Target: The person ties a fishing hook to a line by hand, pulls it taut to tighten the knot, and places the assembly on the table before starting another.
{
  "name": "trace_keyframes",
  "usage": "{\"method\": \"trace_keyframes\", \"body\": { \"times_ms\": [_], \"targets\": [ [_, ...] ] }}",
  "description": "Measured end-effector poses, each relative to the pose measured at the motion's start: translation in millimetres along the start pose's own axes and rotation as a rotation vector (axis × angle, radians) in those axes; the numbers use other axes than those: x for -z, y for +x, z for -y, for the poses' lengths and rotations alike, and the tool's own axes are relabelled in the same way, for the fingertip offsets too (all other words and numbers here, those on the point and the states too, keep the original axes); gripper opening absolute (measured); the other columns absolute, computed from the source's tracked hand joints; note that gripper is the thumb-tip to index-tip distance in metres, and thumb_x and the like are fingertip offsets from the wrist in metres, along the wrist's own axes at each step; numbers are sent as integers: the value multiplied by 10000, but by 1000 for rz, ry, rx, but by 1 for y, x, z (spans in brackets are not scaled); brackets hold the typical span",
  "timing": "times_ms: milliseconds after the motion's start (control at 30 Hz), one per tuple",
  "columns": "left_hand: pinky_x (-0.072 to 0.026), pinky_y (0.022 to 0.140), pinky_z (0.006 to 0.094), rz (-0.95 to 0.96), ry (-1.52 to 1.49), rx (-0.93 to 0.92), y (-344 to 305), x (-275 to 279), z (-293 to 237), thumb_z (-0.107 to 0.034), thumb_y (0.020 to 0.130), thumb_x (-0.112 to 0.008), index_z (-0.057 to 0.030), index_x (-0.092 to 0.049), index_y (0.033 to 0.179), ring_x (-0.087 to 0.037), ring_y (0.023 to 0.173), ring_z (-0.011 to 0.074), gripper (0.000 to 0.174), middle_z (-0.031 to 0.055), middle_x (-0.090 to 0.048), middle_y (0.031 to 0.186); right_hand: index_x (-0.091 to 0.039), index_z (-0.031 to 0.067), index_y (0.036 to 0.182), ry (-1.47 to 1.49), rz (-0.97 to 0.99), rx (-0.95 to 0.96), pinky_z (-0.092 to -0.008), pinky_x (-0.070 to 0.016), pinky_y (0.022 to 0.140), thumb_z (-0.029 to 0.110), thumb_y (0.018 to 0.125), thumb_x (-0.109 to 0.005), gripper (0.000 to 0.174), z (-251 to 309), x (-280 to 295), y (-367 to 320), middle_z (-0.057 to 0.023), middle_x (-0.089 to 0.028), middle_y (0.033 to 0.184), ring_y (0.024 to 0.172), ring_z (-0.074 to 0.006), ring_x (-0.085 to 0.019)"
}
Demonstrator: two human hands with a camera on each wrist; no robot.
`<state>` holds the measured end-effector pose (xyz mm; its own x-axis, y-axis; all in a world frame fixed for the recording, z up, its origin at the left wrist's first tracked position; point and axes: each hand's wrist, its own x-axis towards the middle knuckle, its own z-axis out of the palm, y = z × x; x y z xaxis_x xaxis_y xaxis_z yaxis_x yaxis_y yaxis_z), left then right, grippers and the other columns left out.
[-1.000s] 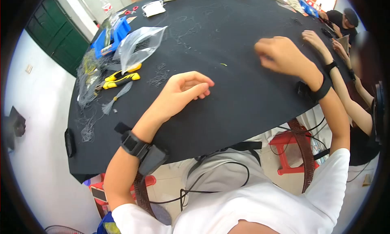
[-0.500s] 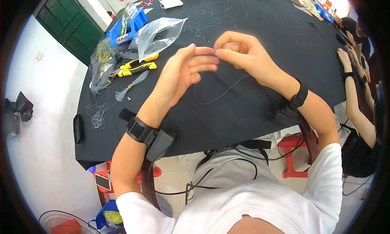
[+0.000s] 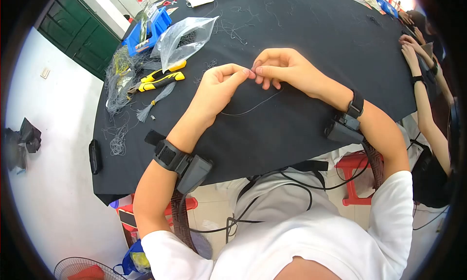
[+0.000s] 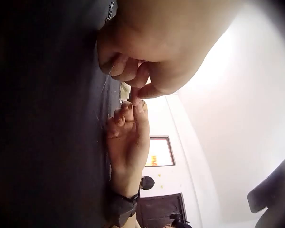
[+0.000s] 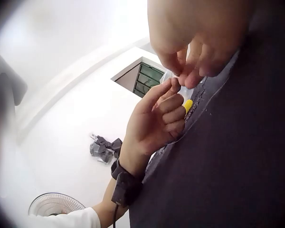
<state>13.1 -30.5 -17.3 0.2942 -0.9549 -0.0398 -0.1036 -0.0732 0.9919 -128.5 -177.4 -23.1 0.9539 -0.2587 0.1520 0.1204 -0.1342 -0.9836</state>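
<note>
Over the black-covered table my left hand (image 3: 214, 93) pinches a thin grey thread (image 3: 250, 110) between thumb and index finger, the other fingers curled in. My right hand (image 3: 292, 72) meets it fingertip to fingertip, its thumb and index finger pinching the thread as well. A slack length of thread curves below both hands. In the left wrist view, a strand of thread (image 4: 106, 85) runs from the left hand's curled fingers. The right wrist view shows the left hand (image 5: 154, 116) below the right, tips touching; the thread's exact pinch point is hidden by the fingers.
Left of the hands lie yellow-black pliers (image 3: 160, 83), a tied bundle of grey threads (image 3: 154, 102), tangled thread (image 3: 119, 80) and a clear plastic bag (image 3: 187, 39) near a blue bin (image 3: 151, 32). Another person's arms (image 3: 421, 95) rest at the right table edge.
A second ago the hands were apart, the right one blurred at the right. They came together with the thread; since then the left fingers have curled in and the right hand has lowered slightly.
</note>
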Motion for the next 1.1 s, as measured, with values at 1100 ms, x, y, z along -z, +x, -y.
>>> {"method": "trace_keyframes", "body": {
  "times_ms": [1100],
  "targets": [
    [-476, 589, 357, -1238, 1594, -319, -17, 99, -50, -366, 779, -565, -123, -687, 726, -637, 685, 261, 277, 80, -650, 682, -620, 29, 843, -32, 119, -46, -185, -398, 531, 132, 846, -564, 118, 5, 1, -3, -15, -581, 684, 589, -56, -529]
  ]
}}
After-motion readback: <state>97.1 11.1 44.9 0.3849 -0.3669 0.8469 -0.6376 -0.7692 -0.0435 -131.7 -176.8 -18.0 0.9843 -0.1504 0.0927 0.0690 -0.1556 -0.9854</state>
